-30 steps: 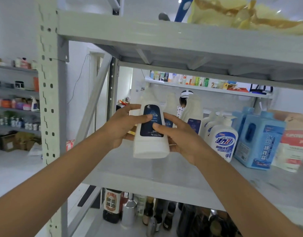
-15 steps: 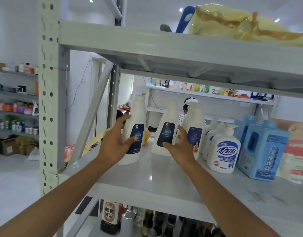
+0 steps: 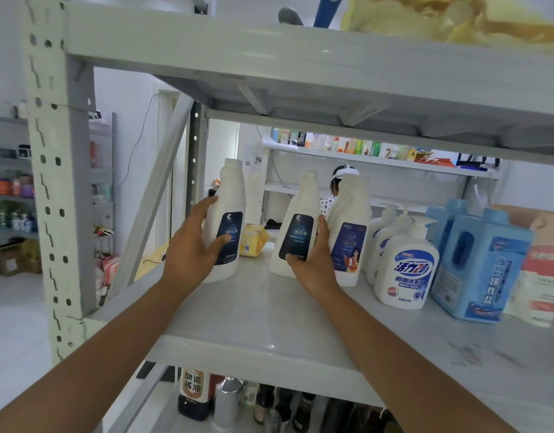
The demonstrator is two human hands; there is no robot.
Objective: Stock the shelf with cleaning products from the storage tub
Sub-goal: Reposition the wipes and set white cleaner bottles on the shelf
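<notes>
A person's left hand (image 3: 193, 250) wraps around a tall white plastic cleaner bottle (image 3: 227, 195), with the thumb across its dark blue label and the fingers curled behind its left side. The right hand (image 3: 314, 264) clasps a second white plastic bottle (image 3: 300, 198) low down, thumb at the foot of a matching dark label and fingers pressed up its right side. Both bottles stand upright on a pale grey metal shelf (image 3: 269, 317), the first near the shelf's left edge and the second a gap to its right. Both forearms reach in over the front lip.

Just beside the right hand's fingers stands a third white bottle with a blue pictured label (image 3: 350, 210). Further right are a row of white pump-top hand-wash bottles (image 3: 407, 267), two light blue plastic jugs (image 3: 479, 264) and a white and red bag (image 3: 544, 276). A small yellow packet (image 3: 254, 240) lies further back, between the two held bottles.

A perforated grey steel upright (image 3: 50, 182) carries the rack's left front corner. The upper grey shelf (image 3: 300, 54) bears a crumpled yellow plastic bag (image 3: 457, 20). On the level below, a dark soy sauce bottle (image 3: 193, 392) stands among other bottles.

The room is white-walled. A side rack of small jars (image 3: 10, 189) stands on the left and a white wall shelf of cartons (image 3: 363, 151) runs along the back. A person in a white cap (image 3: 335, 189) is visible beyond the rack.
</notes>
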